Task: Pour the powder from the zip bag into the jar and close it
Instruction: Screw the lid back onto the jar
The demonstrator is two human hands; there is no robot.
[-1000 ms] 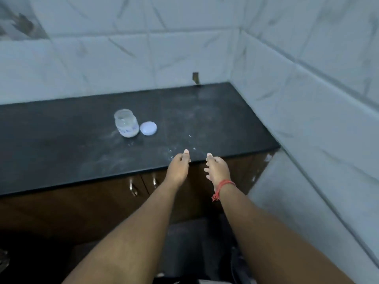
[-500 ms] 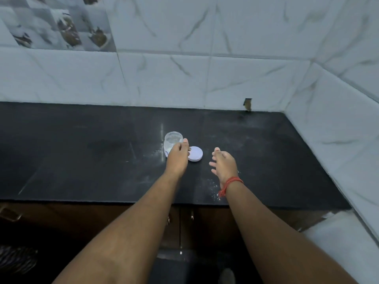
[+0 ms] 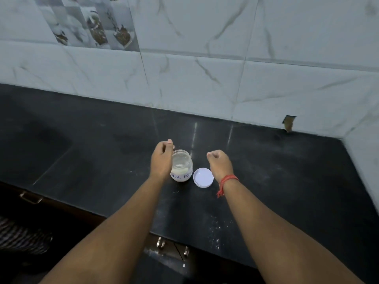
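A small clear jar (image 3: 183, 166) stands open on the black counter (image 3: 102, 144). It has a little white powder at the bottom and a white label with handwriting. Its white lid (image 3: 203, 177) lies flat just to the right of it. My left hand (image 3: 161, 160) is against the jar's left side with curled fingers and hides that edge; whether it grips the jar is unclear. My right hand (image 3: 219, 165) hovers above and right of the lid, fingers curled, holding nothing. No zip bag is in view.
Specks of white powder (image 3: 217, 228) lie near the counter's front edge. Tiled walls (image 3: 205, 78) close the back and right sides. Below the counter are dark cabinet doors with metal handles (image 3: 30, 198).
The view and both hands have moved closer over the counter. My left hand has shifted from the jar's right side to its left, and my right hand's fingers have curled in.
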